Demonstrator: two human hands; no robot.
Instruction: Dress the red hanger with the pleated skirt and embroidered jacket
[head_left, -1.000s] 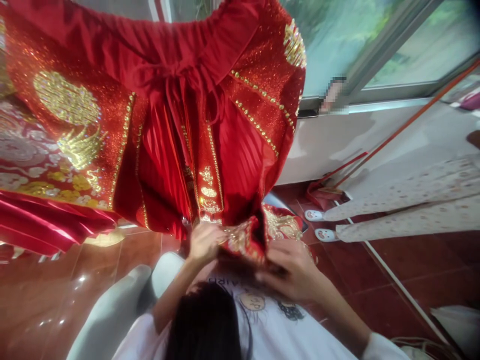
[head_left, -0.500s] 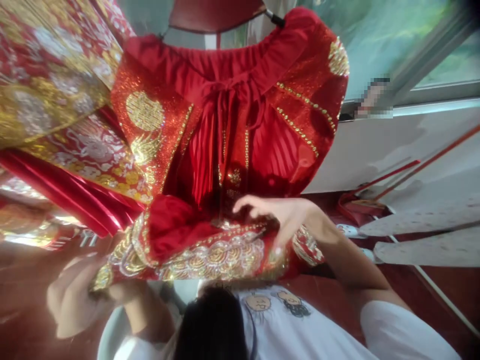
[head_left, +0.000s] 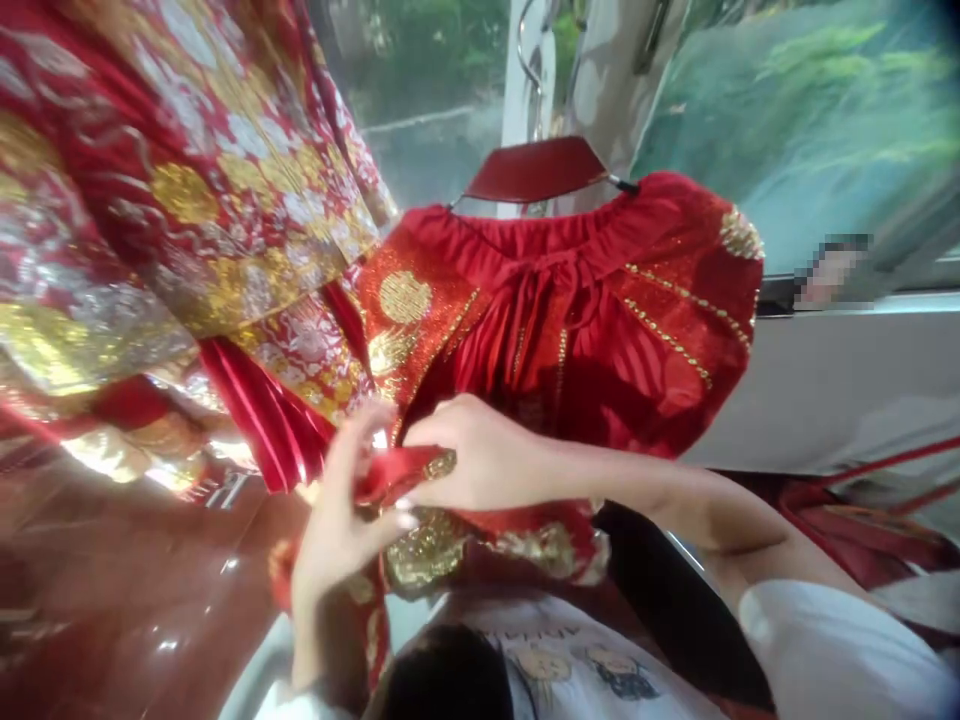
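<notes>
A red pleated skirt [head_left: 592,320] with gold sequin trim hangs from a dark red hanger [head_left: 536,168] in front of me. Its gold-embroidered hem [head_left: 480,540] is gathered up near my chest. My left hand [head_left: 337,525] grips a fold of the hem from below, fingers closed on the cloth. My right hand [head_left: 480,455] pinches the same red fold from the right, just above the gold border. The two hands touch each other at the fold.
A red and gold embroidered garment [head_left: 165,230] hangs at the left, with a shiny red pleated part [head_left: 262,420] under it. Behind is a window [head_left: 787,130] with a white sill [head_left: 847,390]. Red tiled floor [head_left: 135,600] lies below left.
The view has tilted up, showing the hanger. My left hand has come up from the lower left to the middle. Both hands now meet on one fold of the hem.
</notes>
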